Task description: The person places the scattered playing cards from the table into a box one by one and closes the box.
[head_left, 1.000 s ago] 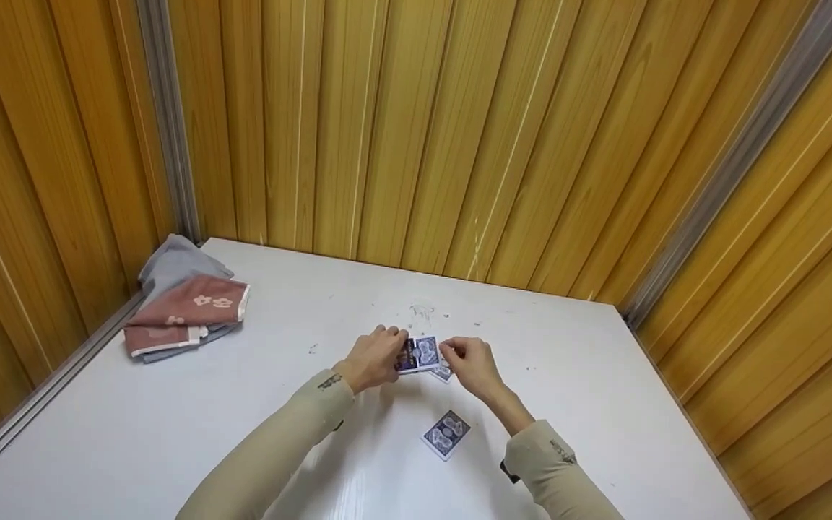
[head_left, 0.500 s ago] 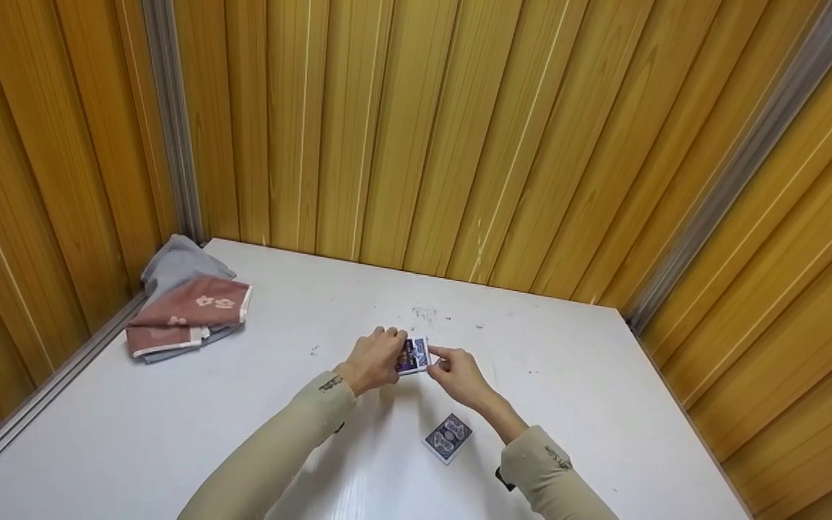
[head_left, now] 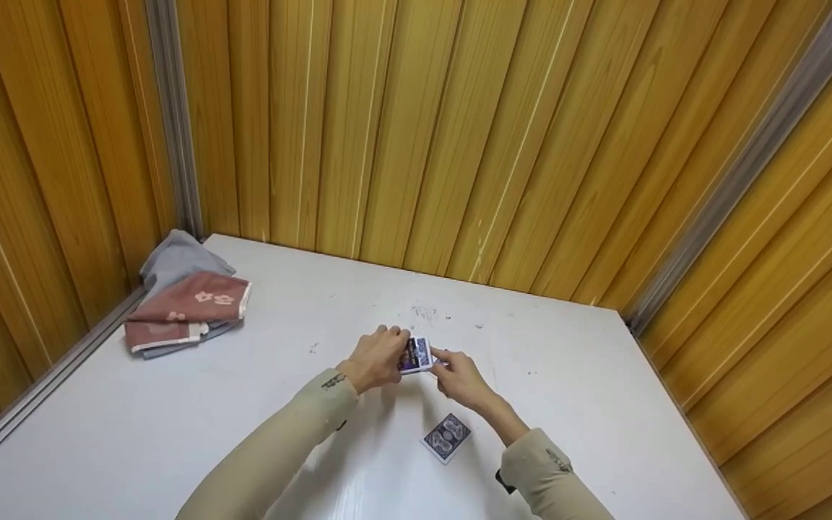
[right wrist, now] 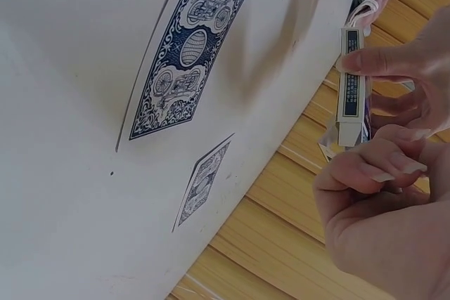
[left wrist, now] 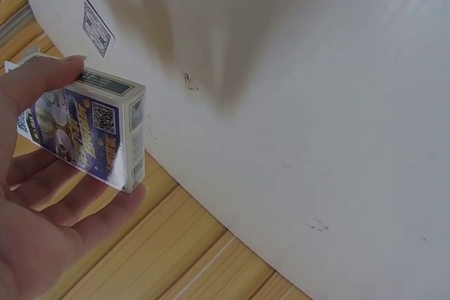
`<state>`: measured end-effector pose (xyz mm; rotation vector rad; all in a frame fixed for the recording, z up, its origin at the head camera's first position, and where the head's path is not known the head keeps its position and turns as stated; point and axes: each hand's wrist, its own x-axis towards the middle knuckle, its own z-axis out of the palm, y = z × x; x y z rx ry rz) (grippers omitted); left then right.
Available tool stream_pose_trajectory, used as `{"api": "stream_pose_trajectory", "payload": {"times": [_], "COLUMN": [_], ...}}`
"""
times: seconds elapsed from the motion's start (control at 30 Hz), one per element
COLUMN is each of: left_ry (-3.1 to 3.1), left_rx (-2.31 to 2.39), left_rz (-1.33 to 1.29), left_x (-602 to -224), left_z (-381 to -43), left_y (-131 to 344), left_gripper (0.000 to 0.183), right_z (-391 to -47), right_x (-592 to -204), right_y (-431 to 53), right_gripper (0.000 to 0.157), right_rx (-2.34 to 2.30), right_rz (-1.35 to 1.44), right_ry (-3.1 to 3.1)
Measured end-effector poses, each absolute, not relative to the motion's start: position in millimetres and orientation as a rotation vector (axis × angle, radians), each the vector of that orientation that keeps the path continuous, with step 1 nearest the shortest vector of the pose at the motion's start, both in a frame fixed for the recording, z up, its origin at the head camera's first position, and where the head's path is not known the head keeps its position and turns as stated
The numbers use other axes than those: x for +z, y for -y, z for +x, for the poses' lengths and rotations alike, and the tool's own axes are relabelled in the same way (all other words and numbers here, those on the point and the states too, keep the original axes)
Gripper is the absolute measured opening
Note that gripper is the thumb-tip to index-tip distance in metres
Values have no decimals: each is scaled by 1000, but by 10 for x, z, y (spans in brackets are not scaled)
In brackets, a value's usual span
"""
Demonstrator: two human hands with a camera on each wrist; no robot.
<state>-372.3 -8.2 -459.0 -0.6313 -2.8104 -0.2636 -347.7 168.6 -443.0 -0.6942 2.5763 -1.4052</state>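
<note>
My left hand (head_left: 375, 360) grips a playing-card box (left wrist: 91, 128) above the table, thumb on its narrow side and fingers along the other. The box has a purple-blue printed face with a QR code. At its right end in the head view, a blue-patterned card back (head_left: 423, 352) shows. My right hand (head_left: 464, 380) is at that end, its curled fingers (right wrist: 373, 159) on the box's end by a small flap (right wrist: 328, 140). The thumb's contact is mostly hidden. One blue-backed card (head_left: 447, 438) lies on the table nearer me; another card (right wrist: 204, 182) lies beyond it.
On the white table (head_left: 300, 448), a folded red-and-grey cloth (head_left: 188, 307) lies at the back left corner. Small dark marks (head_left: 423, 313) spot the tabletop. Wood-patterned walls (head_left: 387, 130) stand behind and at both sides.
My right hand has moved left and closed in on the box's end. Less of the blue-patterned card back now shows there. My left hand has stayed nearly in place.
</note>
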Motion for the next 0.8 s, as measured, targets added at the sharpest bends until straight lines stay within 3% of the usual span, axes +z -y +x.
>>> {"api": "stream_pose_trajectory", "payload": {"times": [0.23, 0.63, 0.8], "left_ry": [2805, 2822, 2842], "left_rx": [-278, -237, -263], "left_rz": [-639, -621, -617], "left_x": [-4575, -4573, -4569], "left_z": [-3725, -3719, -3723], "left_y": [77, 59, 93], "left_gripper": [57, 51, 52], "right_z": [-3318, -3464, -3630], "right_x": [-4261, -4545, -4604], "right_y": [-1610, -1609, -1740], "right_gripper": [42, 53, 38], "right_rx": [-1337, -1270, -1391], "right_rz": [-788, -696, -632], "right_ry": [-2568, -2482, -2541]}}
